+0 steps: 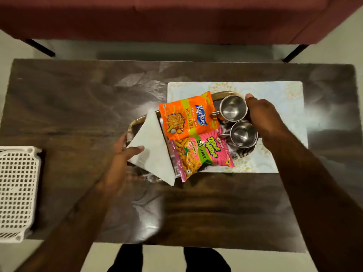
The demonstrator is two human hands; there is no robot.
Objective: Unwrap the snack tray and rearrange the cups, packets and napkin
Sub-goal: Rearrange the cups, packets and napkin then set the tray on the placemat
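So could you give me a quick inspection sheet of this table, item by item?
Surface: dark wood-grain table, pale placemat on its right part.
Job's things: oval tray partly on the placemat, carrying folded white napkin, orange packet, pink packet, two steel cups.
Clutter: white lattice basket at the table's left edge.
Grippers: left hand touches the napkin; right hand is beside the cups.
Cables: nothing seen.
Surroundings: maroon sofa, light floor.
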